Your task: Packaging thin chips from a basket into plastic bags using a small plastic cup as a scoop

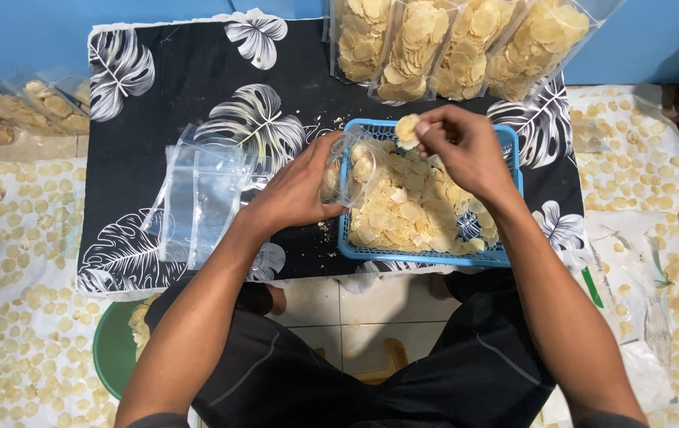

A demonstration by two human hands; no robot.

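A blue plastic basket [506, 255] full of pale round crackers sits on a black cloth with white leaf prints [173, 79]. My left hand [296, 190] grips a clear plastic bag [347, 170] at the basket's left rim, with some crackers inside it. My right hand [466, 147] is above the basket and pinches a small stack of crackers [407, 131] just over the bag's mouth.
A pile of empty clear bags [200, 194] lies to the left of the basket. Several filled cracker bags [450, 43] stand at the back. More crackers are spread on white sheets [14, 261] at both sides. A green bowl [113, 349] sits near my left knee.
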